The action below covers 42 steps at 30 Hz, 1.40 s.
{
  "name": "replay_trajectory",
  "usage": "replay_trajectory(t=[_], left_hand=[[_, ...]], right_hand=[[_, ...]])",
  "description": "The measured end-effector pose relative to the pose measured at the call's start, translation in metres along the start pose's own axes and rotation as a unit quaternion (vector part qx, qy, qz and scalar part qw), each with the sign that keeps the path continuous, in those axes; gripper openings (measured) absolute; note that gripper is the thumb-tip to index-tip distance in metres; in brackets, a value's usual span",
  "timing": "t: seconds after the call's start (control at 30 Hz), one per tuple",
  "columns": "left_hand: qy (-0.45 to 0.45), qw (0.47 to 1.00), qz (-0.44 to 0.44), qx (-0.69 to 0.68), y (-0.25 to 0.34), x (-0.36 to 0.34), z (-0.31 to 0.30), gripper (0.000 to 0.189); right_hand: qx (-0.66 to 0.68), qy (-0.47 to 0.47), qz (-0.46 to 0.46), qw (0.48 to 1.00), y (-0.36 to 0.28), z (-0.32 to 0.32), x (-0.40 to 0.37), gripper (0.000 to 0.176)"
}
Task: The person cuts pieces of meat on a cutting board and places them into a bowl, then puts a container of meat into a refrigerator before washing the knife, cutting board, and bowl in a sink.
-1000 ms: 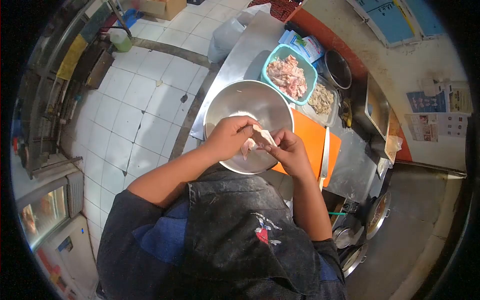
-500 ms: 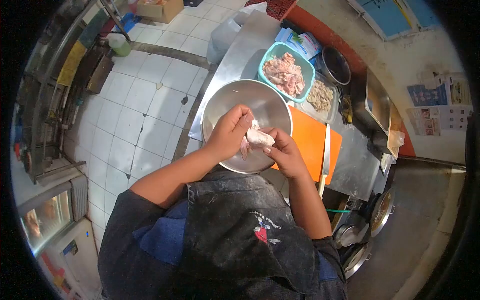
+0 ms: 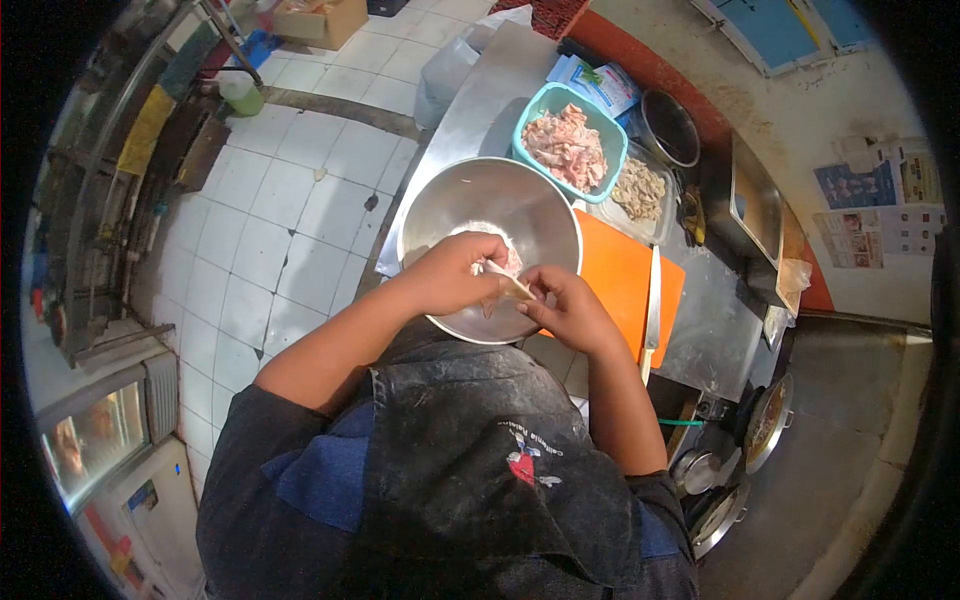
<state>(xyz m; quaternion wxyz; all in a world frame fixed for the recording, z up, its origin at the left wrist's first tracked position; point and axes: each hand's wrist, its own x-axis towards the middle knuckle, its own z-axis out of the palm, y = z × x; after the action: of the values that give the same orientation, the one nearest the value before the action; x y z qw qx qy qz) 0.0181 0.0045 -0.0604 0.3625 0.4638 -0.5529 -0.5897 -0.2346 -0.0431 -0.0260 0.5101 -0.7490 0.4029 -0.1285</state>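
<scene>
My left hand [image 3: 455, 276] and my right hand [image 3: 568, 308] are both closed on one pale pink piece of raw meat, possibly chicken, with a whitish flap [image 3: 514, 285] stretched between them. They work over a large stainless steel mixing bowl [image 3: 425, 190]. Fingers hide much of the piece, and a darker strip hangs under my left fingers. Whitish-pink matter [image 3: 490, 238] shows beyond my left knuckles, low in the bowl; what it is exactly I cannot make out.
Right of the bowl lies an orange cutting board [image 3: 610, 270] with a long knife [image 3: 654, 300] on it. Behind stand a turquoise basin [image 3: 528, 110] of raw meat and a clear container [image 3: 660, 225] of chopped pieces. Pans [image 3: 768, 425] sit at lower right.
Both hands have dropped slightly, and my left hand has turned over the piece. The meat's flap is now drawn out thin between the fingers. Whitish-pink matter now shows in the bowl.
</scene>
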Motion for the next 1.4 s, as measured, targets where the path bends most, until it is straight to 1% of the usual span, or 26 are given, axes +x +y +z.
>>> replay_trajectory(t=[0.03, 0.1, 0.17, 0.2, 0.27, 0.3, 0.37, 0.43, 0.53, 0.6, 0.73, 0.8, 0.87, 0.9, 0.93, 1.0, 1.03, 1.07, 1.1, 1.13, 1.17, 1.2, 1.27, 1.3, 1.37, 1.4], left_hand=[[0.018, 0.998, 0.044, 0.035, 0.000, -0.001, -0.003, 0.016], [0.009, 0.999, 0.033, 0.018, 0.009, -0.005, -0.008, 0.017], [0.000, 1.000, 0.022, 0.001, 0.015, -0.009, -0.015, 0.017], [0.014, 0.998, 0.042, 0.048, 0.016, -0.009, -0.018, 0.015], [0.028, 0.993, 0.062, 0.096, 0.018, -0.009, -0.021, 0.013], [0.040, 0.998, 0.040, 0.041, 0.019, -0.009, -0.020, 0.012], [0.049, 0.999, 0.017, -0.011, 0.022, -0.008, -0.015, 0.010], [0.055, 0.997, 0.019, -0.050, 0.026, -0.005, -0.007, 0.008], [0.025, 0.994, 0.018, -0.103, 0.052, 0.000, 0.016, 0.010], [0.005, 0.997, 0.036, -0.063, 0.067, 0.011, 0.043, 0.010], [-0.040, 0.998, 0.042, -0.001, 0.061, 0.045, 0.114, 0.012], [-0.054, 0.997, 0.038, -0.034, 0.029, 0.070, 0.156, 0.012], [-0.039, 0.996, -0.035, -0.073, 0.011, 0.088, 0.196, 0.014], [0.016, 0.999, 0.014, -0.043, -0.021, 0.105, 0.217, 0.017], [0.011, 0.999, 0.014, -0.038, -0.026, 0.114, 0.229, 0.017], [0.074, 0.986, -0.041, 0.144, -0.031, 0.135, 0.247, 0.017], [0.129, 0.978, -0.055, 0.153, -0.056, 0.151, 0.256, 0.027], [0.126, 0.978, -0.055, 0.158, -0.056, 0.156, 0.257, 0.027], [0.133, 0.956, -0.059, 0.256, -0.054, 0.160, 0.254, 0.031], [0.138, 0.924, -0.065, 0.352, -0.051, 0.162, 0.252, 0.036], [0.133, 0.914, -0.069, 0.376, -0.042, 0.160, 0.251, 0.042], [0.132, 0.912, -0.070, 0.381, -0.034, 0.156, 0.254, 0.042], [0.153, 0.884, -0.026, 0.441, -0.025, 0.151, 0.263, 0.040], [0.151, 0.882, -0.030, 0.444, -0.027, 0.153, 0.267, 0.040], [0.136, 0.872, 0.097, 0.461, -0.033, 0.157, 0.277, 0.038], [0.134, 0.871, 0.096, 0.463, -0.032, 0.161, 0.283, 0.038]], right_hand=[[-0.009, -0.029, 0.012, 0.999, 0.004, -0.002, -0.001, 0.023], [-0.018, -0.058, 0.024, 0.998, 0.005, -0.003, -0.002, 0.023], [0.032, -0.025, -0.097, 0.994, 0.004, 0.000, 0.000, 0.022], [0.033, -0.026, -0.098, 0.994, 0.009, 0.000, -0.001, 0.022], [0.131, -0.008, -0.052, 0.990, 0.023, 0.001, -0.002, 0.018], [0.132, -0.008, -0.054, 0.990, 0.022, 0.000, -0.003, 0.018], [0.294, -0.015, -0.005, 0.956, 0.018, -0.004, -0.007, 0.015], [0.310, 0.012, -0.024, 0.950, 0.019, -0.012, -0.016, 0.015], [0.332, 0.053, -0.063, 0.940, 0.031, -0.034, -0.037, 0.016], [0.343, 0.073, -0.094, 0.932, 0.036, -0.054, -0.058, 0.013], [0.329, 0.104, -0.059, 0.937, 0.078, -0.103, -0.111, 0.010], [0.305, 0.121, -0.043, 0.944, 0.110, -0.125, -0.133, 0.008], [0.259, 0.116, 0.001, 0.959, 0.146, -0.145, -0.149, 0.007], [0.247, 0.118, 0.037, 0.961, 0.170, -0.155, -0.150, 0.014], [0.251, 0.124, 0.035, 0.959, 0.185, -0.162, -0.146, 0.014], [0.089, 0.205, 0.097, 0.970, 0.206, -0.167, -0.132, 0.024], [0.022, 0.253, 0.082, 0.964, 0.223, -0.168, -0.123, 0.028], [-0.046, 0.298, 0.065, 0.951, 0.238, -0.166, -0.117, 0.032], [-0.086, 0.338, 0.051, 0.936, 0.244, -0.164, -0.119, 0.025], [-0.082, 0.340, 0.050, 0.936, 0.235, -0.162, -0.128, 0.025], [-0.209, 0.281, 0.143, 0.926, 0.210, -0.161, -0.146, 0.029], [-0.329, 0.214, 0.232, 0.890, 0.190, -0.160, -0.168, 0.034], [-0.321, 0.129, 0.252, 0.904, 0.179, -0.153, -0.218, 0.040], [-0.316, 0.126, 0.252, 0.906, 0.188, -0.149, -0.230, 0.040], [-0.257, 0.147, 0.218, 0.930, 0.209, -0.139, -0.251, 0.031], [-0.254, 0.147, 0.218, 0.931, 0.216, -0.139, -0.257, 0.031]])
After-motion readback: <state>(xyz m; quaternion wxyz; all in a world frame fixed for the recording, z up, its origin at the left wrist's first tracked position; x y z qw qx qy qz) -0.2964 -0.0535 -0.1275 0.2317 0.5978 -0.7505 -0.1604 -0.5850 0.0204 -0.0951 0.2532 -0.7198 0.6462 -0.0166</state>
